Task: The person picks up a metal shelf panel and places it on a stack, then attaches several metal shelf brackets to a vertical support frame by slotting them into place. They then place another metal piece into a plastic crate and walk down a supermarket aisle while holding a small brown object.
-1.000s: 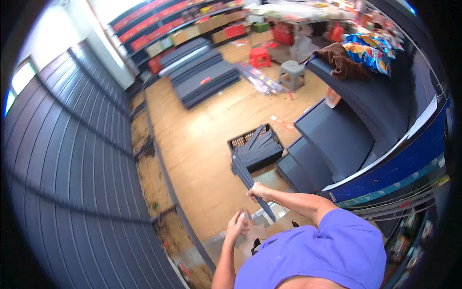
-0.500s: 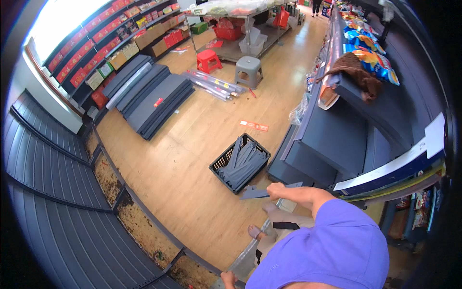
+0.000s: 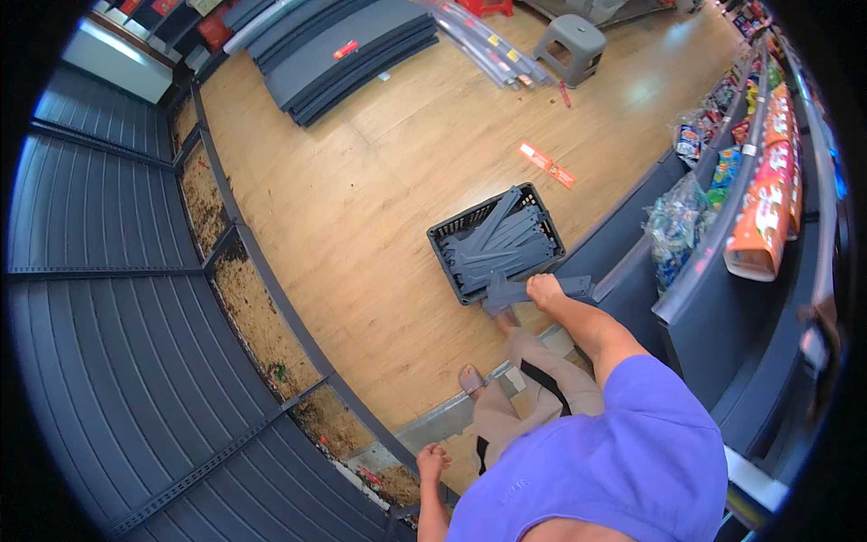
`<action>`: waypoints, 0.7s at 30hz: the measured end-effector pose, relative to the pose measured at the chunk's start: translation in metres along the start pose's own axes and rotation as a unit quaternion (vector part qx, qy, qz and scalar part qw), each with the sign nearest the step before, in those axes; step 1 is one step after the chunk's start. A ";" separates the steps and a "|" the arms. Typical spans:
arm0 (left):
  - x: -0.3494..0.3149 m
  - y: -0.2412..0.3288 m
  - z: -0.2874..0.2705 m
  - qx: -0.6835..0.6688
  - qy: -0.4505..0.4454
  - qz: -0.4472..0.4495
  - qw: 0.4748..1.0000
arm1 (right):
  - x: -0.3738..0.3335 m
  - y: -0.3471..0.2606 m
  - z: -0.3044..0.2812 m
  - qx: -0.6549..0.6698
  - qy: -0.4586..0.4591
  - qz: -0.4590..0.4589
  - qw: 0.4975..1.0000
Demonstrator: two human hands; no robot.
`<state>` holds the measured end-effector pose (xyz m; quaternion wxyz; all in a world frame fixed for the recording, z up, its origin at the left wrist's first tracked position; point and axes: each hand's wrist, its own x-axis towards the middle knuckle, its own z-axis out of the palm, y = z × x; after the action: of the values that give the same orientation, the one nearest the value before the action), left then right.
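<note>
My right hand [image 3: 544, 292] is closed around a dark grey metal shelf bracket [image 3: 576, 286], whose ends stick out on both sides of the fist. The bracket is just beyond the near edge of a black plastic crate [image 3: 444, 264]. Inside the crate lies a loose pile of similar grey brackets [image 3: 506, 239], one slanting up over the far rim. My left hand [image 3: 433, 461] hangs low beside my leg, its fingers curled and nothing visible in them. It is nearest to the bare base frame of the left shelving.
Dark shelving panels [image 3: 108, 343] line the left, above a base frame [image 3: 280, 312] with dirty floor inside. Stacked grey shelf boards [image 3: 352, 68], clear plastic strips [image 3: 488, 45] and a grey stool [image 3: 571, 50] are farther off. Stocked shelves [image 3: 713, 316] close in the right side.
The view has tipped down and turned, so the crate appears farther right. My right hand still grips the bracket, which is now closer to the crate's near edge. My left hand shows more fully.
</note>
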<state>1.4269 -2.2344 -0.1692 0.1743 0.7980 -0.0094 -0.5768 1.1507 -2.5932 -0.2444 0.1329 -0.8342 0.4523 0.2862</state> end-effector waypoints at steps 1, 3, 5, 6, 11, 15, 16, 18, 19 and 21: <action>0.000 0.003 0.008 0.022 -0.013 -0.005 1.000 | 0.019 0.004 0.010 -0.031 0.036 -0.003 0.999; -0.002 0.021 0.022 0.042 -0.024 -0.031 0.998 | 0.052 0.013 0.028 -0.091 0.107 -0.003 0.990; 0.009 0.026 0.031 0.024 -0.017 -0.040 0.999 | 0.083 0.021 0.036 -0.098 0.102 -0.036 0.989; 0.015 0.027 0.035 0.016 -0.012 -0.044 0.999 | 0.098 0.025 0.041 -0.101 0.100 -0.052 0.988; 0.032 0.036 0.040 -0.030 0.008 -0.059 0.998 | 0.153 0.039 0.058 -0.125 0.155 -0.123 0.972; 0.048 0.026 0.039 -0.002 0.010 -0.088 0.996 | 0.182 0.051 0.078 -0.104 0.095 -0.166 0.976; 0.049 0.026 0.041 0.004 0.010 -0.091 0.996 | 0.184 0.051 0.079 -0.098 0.074 -0.142 0.982; 0.053 0.026 0.046 0.017 0.010 -0.094 0.995 | 0.186 0.051 0.080 -0.086 0.033 -0.091 0.992; 0.052 0.030 0.048 0.025 0.001 -0.088 0.996 | 0.183 0.053 0.082 -0.089 0.047 -0.083 0.991; 0.052 0.040 0.052 0.040 -0.016 -0.077 0.996 | 0.178 0.056 0.086 -0.095 0.076 -0.067 0.990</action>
<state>1.4031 -2.2971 -0.2193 0.0974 0.7932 0.0259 -0.6006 1.1496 -2.7033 -0.4177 0.0372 -0.8906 0.3752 0.2543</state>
